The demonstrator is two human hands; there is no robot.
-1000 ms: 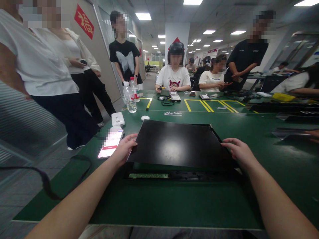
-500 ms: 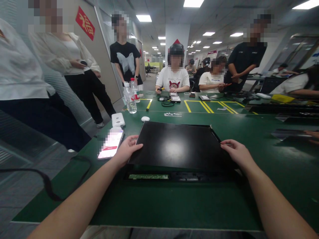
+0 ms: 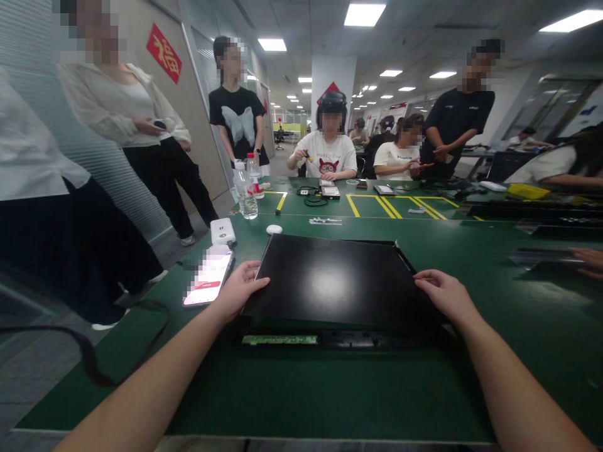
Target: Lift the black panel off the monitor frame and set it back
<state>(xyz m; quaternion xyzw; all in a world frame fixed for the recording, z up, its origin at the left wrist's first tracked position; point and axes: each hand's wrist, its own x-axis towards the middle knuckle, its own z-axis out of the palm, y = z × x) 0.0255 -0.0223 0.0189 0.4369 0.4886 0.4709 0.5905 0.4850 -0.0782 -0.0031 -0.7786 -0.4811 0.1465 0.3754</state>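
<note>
A large flat black panel [image 3: 336, 279] lies on the green table [image 3: 330, 389] in front of me, on top of a dark frame whose near edge shows a green circuit strip [image 3: 279, 339]. My left hand [image 3: 240, 289] grips the panel's left edge, thumb on top and fingers curled underneath. My right hand [image 3: 445, 294] holds the right edge the same way, fingers wrapped round it.
A lit phone [image 3: 208, 284] lies just left of my left hand, with a white power bank [image 3: 222, 231] and two water bottles [image 3: 247, 191] beyond. Several people stand at the left and sit across the table. A black cable [image 3: 94, 364] hangs off the table's left corner.
The panel's near edge has come down closer to the frame beneath it. My thumbs have shifted onto its top surface. The person at the far left has stepped back.
</note>
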